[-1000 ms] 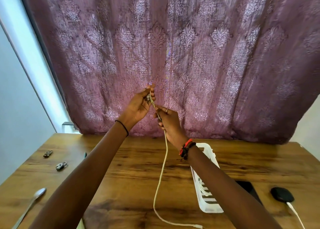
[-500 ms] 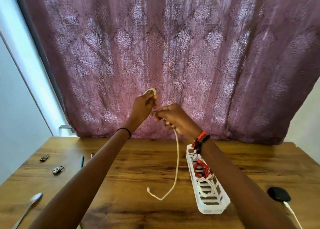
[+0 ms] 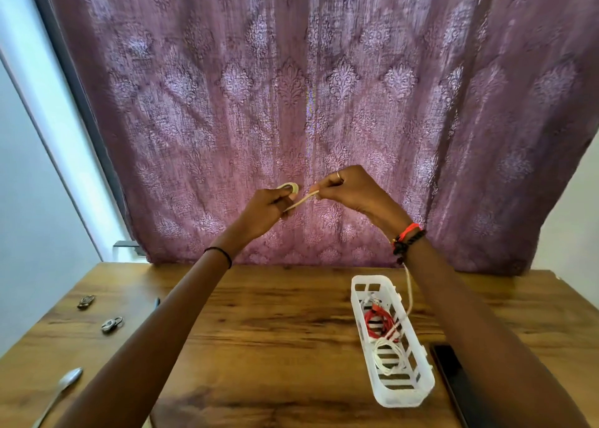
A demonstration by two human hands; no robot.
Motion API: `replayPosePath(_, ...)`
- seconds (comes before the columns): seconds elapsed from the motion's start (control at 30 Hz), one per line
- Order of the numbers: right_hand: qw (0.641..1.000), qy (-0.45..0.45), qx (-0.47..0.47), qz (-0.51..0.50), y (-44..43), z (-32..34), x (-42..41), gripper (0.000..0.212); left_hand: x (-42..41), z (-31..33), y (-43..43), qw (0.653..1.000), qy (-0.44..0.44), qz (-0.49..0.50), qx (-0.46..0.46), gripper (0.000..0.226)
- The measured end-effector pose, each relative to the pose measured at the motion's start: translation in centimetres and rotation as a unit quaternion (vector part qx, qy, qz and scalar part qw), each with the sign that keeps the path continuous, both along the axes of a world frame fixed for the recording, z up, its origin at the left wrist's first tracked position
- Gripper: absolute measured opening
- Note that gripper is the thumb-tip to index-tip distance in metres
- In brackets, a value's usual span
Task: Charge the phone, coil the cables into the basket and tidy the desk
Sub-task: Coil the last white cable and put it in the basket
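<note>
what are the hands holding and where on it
Both hold the cream cable: the left hand pinches its small wound loop, the right hand pinches the strand just beside it; the rest hangs behind the right wrist.

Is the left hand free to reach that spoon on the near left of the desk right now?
Probably not at once: the left hand pinches a loop of the cream cable, which the right hand also holds. Nothing on the desk blocks the way to the spoon.

One left hand (image 3: pixel 269 207), one right hand (image 3: pixel 353 191), one cream cable (image 3: pixel 301 199), one white basket (image 3: pixel 402 398), one red cable (image 3: pixel 377 325), one white cable (image 3: pixel 385 359), two small metal objects (image 3: pixel 86 301), one spoon (image 3: pixel 69 379), one phone (image 3: pixel 453 372).
</note>
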State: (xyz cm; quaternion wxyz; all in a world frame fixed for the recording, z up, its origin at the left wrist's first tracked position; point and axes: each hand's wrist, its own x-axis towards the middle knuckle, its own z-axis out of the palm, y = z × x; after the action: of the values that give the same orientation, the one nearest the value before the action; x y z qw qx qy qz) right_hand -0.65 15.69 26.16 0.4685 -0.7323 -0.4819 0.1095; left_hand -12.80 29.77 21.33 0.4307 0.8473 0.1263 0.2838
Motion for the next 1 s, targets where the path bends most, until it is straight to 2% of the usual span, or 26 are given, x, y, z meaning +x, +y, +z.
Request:
replayPosePath(0.13, 0.998, 0.039, 0.046, 0.02, -0.1, 0.1, 0.9, 0.016, -0.6, 0.3, -0.2, 0.994, 0.01, -0.077, -0.081, 0.026)
replayPosePath(0.23, 0.992, 0.086, 0.086, 0.02, 0.3, -0.1, 1.1, 0.015, -0.5, 0.4, -0.2, 0.971, 0.002, -0.151, -0.187, 0.032)
replayPosePath(0.43, 0.969, 0.198, 0.144, 0.019, 1.0, -1.7, 0.9, 0.008, -0.5, 0.7, -0.8, 0.886, -0.076, -0.237, -0.392, 0.034)
replayPosePath(0.57, 0.936, 0.306, 0.171, 0.038, 1.5, -3.0, 0.1, 0.011, -0.4, 0.8, -1.3, 0.824, -0.12, -0.264, -0.487, 0.036)
replayPosePath(0.8, 0.879, 0.433, 0.198, 0.032, 1.9, -5.0, -1.5, 0.008, 0.0, 0.7, -1.6, 0.745, -0.168, -0.27, -0.587, 0.043)
replayPosePath(1.0, 0.859, 0.465, 0.214, 0.019, 2.3, -6.0, -2.0, 0.01, 0.3, 0.8, -1.5, 0.726, -0.207, -0.265, -0.6, 0.042)
